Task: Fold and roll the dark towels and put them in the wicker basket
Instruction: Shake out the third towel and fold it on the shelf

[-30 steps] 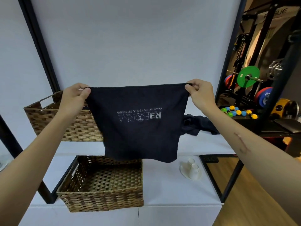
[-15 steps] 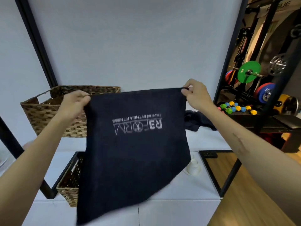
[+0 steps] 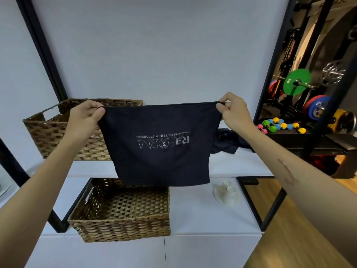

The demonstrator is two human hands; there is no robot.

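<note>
I hold a dark navy towel (image 3: 162, 163) stretched out in the air, its white logo upside down and facing me. My left hand (image 3: 85, 118) pinches its top left corner and my right hand (image 3: 234, 111) pinches its top right corner. The towel hangs folded in half, its lower edge level with the upper shelf. One wicker basket (image 3: 58, 132) stands on the upper shelf behind my left hand. Another wicker basket (image 3: 123, 215) sits on the lower shelf, below the towel. A second dark towel (image 3: 229, 142) lies crumpled on the upper shelf at the right.
The white shelves (image 3: 237, 163) sit in a black metal frame (image 3: 44, 49). Two white paper cups on a plate (image 3: 227, 192) rest on the lower shelf to the right. Gym weights and coloured dumbbells (image 3: 280, 126) fill the room at the right.
Half a second ago the towel swung toward me and hung long and loose. Now it hangs short and flat again, pulled taut between both hands, which sit slightly higher.
</note>
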